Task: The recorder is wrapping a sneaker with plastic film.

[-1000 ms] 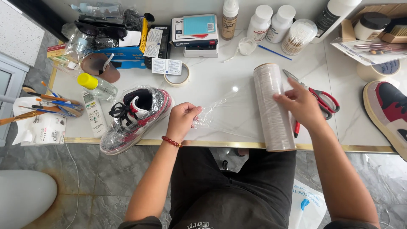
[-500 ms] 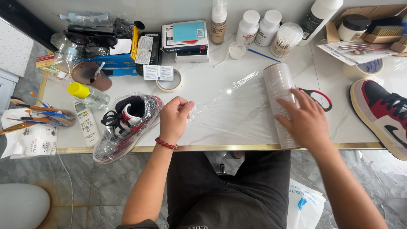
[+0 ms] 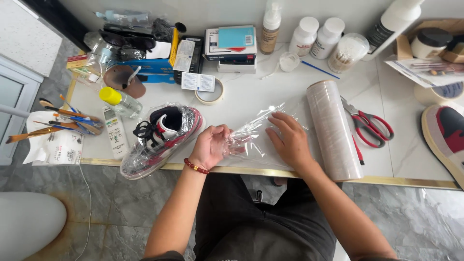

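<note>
Just left of the frame's centre, the left hand (image 3: 211,146) is closed on a bunched edge of the clear plastic film (image 3: 255,137), pulling it taut toward the wrapped sneaker (image 3: 162,138), while the right hand (image 3: 289,140) lies flat and open on the film, fingers spread, pinning it to the white table (image 3: 251,94). The film runs right to its roll (image 3: 333,129), lying lengthwise near the table's front edge, with red-handled scissors (image 3: 369,126) just beside it. By the look of it, the step in hand is drawing off a fresh length of film; the next move likely calls for steady tension and a clean cut near the roll. Along the back, two white capped jars (image 3: 316,35) are shut, contents hidden; a clear tub (image 3: 347,52) seems to hold cotton swabs; at left a yellow-capped bottle (image 3: 121,101) lies on its side.
</note>
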